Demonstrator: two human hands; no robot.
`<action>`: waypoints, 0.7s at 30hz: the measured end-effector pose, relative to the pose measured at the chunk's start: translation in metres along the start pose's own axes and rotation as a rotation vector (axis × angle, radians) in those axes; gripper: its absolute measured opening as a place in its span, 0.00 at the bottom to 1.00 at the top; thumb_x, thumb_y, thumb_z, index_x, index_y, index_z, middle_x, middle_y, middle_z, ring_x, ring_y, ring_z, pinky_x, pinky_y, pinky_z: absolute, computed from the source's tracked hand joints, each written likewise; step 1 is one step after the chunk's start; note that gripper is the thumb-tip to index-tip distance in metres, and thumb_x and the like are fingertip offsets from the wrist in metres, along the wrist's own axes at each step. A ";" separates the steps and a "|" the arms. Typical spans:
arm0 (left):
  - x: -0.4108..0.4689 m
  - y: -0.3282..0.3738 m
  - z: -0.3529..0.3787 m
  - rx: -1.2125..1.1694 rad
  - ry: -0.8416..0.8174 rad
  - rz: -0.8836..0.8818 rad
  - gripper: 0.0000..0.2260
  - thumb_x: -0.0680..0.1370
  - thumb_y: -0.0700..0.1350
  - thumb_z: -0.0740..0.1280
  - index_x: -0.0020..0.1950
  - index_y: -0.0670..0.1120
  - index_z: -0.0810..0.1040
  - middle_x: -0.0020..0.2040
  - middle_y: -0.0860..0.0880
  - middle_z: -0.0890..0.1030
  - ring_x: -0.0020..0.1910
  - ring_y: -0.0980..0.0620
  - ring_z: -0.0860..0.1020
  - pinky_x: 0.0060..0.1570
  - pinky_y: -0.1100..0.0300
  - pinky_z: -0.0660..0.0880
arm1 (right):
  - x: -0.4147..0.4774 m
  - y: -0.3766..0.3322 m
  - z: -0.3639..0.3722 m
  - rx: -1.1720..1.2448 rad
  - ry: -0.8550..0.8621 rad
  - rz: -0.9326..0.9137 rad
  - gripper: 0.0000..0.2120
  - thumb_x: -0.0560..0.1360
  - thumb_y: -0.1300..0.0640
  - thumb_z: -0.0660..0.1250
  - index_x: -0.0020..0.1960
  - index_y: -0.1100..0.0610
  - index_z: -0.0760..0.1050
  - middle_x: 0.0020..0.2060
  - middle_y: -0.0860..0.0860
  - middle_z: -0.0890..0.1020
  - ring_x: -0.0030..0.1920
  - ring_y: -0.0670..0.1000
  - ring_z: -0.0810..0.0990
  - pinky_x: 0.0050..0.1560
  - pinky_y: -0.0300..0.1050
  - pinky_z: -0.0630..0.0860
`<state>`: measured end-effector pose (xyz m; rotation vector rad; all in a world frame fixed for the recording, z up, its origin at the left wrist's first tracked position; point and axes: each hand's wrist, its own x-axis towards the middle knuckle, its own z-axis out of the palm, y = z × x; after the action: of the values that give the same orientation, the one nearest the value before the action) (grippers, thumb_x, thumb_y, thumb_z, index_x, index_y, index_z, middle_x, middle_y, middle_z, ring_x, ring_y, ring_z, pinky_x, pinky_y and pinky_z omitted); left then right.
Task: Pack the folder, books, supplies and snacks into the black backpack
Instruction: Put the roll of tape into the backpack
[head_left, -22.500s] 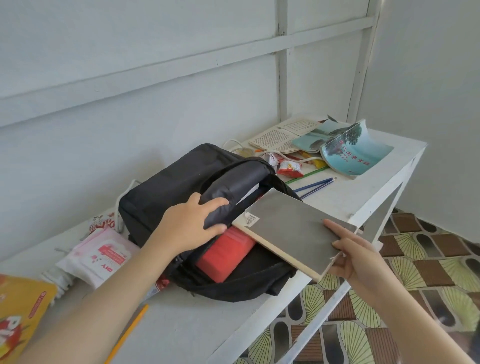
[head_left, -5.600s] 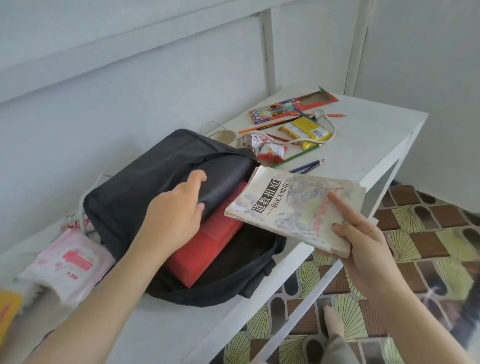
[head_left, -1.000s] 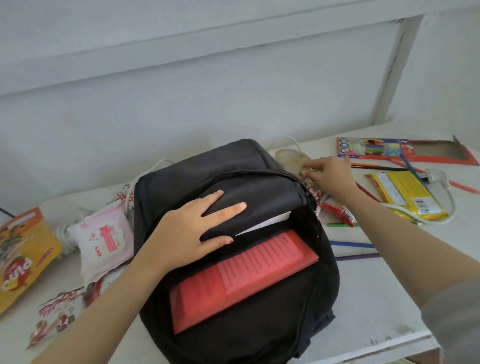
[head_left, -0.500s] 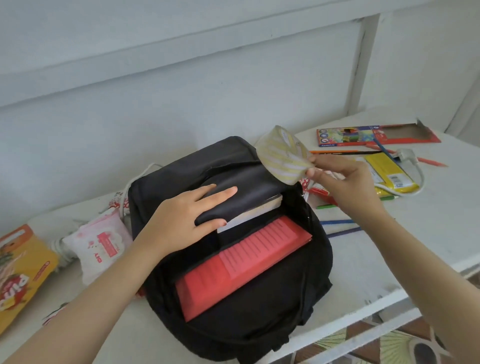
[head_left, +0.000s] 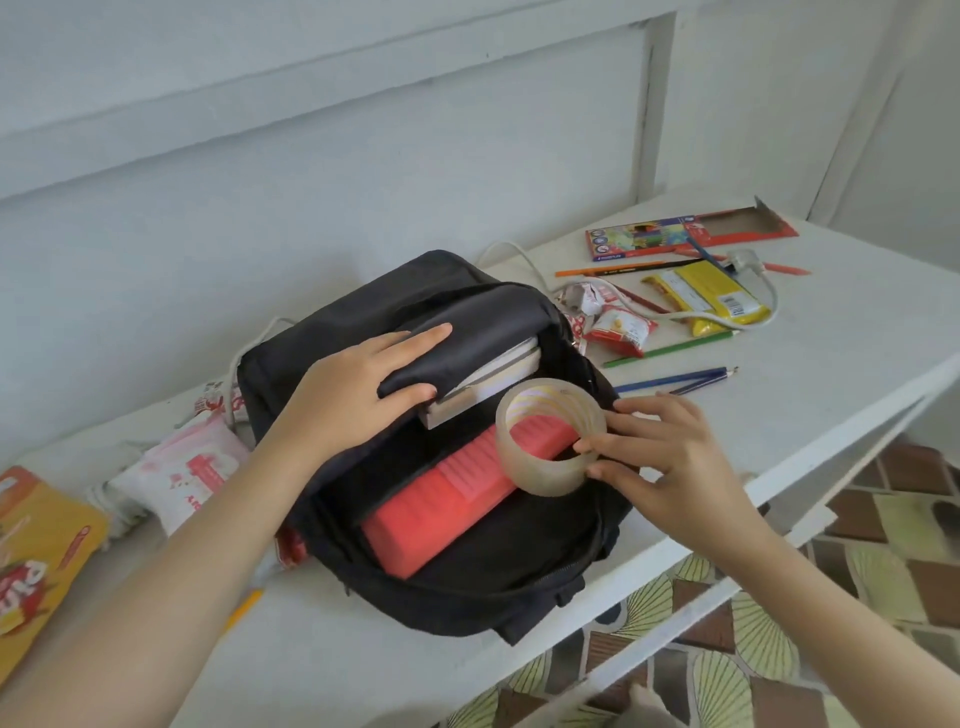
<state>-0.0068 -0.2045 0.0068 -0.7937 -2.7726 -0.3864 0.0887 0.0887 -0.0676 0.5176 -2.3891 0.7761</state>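
Right now your left hand (head_left: 358, 384) lies on the top flap of the black backpack (head_left: 467, 587). Its fingers are stretched across the fabric and its thumb is tucked beneath the edge, so it pinches the flap and holds it lifted off the opening. Your right hand (head_left: 670, 462) grips a roll of clear tape (head_left: 550, 436) by its wall, with one fingertip inside the ring and the others on the outside. It holds the roll tilted over the right side of the open main compartment.

Inside the compartment the red folder (head_left: 447, 504) lies slanted, and its upper end shows through the hole of the roll. Two books (head_left: 488, 379) are stacked under the raised flap, just behind the folder, with their page edges facing you.

The backpack lies flat on the white table (head_left: 779, 415), with a white cable (head_left: 519, 257) emerging from behind it. To its right lie small red and white snack packets (head_left: 621, 330), a green pencil (head_left: 670, 349), blue pencils (head_left: 675, 379), a yellow packet (head_left: 711, 299) and, near the wall, an open box of coloured pencils (head_left: 685, 236). To its left sit a pink and white pack (head_left: 182, 473) and an orange snack bag (head_left: 36, 545). A yellow pencil (head_left: 244, 608) shows just beside your left forearm.
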 end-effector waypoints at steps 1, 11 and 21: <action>0.000 0.000 0.000 -0.002 -0.005 0.002 0.25 0.76 0.58 0.63 0.69 0.72 0.57 0.69 0.61 0.68 0.68 0.60 0.67 0.58 0.63 0.67 | -0.001 -0.002 0.001 -0.022 -0.001 0.005 0.12 0.71 0.49 0.65 0.48 0.50 0.84 0.47 0.47 0.85 0.53 0.53 0.78 0.55 0.53 0.71; -0.014 0.013 0.008 -0.071 0.056 -0.107 0.28 0.74 0.57 0.67 0.71 0.67 0.59 0.70 0.59 0.68 0.68 0.59 0.67 0.61 0.59 0.68 | 0.023 -0.018 0.017 -0.165 0.014 0.128 0.11 0.67 0.54 0.71 0.49 0.52 0.84 0.39 0.49 0.85 0.44 0.58 0.81 0.49 0.54 0.72; -0.080 0.005 -0.004 -0.232 0.524 -0.228 0.14 0.78 0.48 0.64 0.63 0.48 0.77 0.58 0.56 0.77 0.59 0.59 0.72 0.62 0.65 0.67 | 0.020 -0.089 0.024 -0.232 0.069 0.119 0.10 0.70 0.57 0.68 0.50 0.52 0.83 0.52 0.55 0.83 0.52 0.59 0.79 0.60 0.60 0.69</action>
<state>0.0632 -0.2402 -0.0116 -0.3465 -2.3453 -0.8365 0.1095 0.0029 -0.0353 0.2529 -2.4212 0.5469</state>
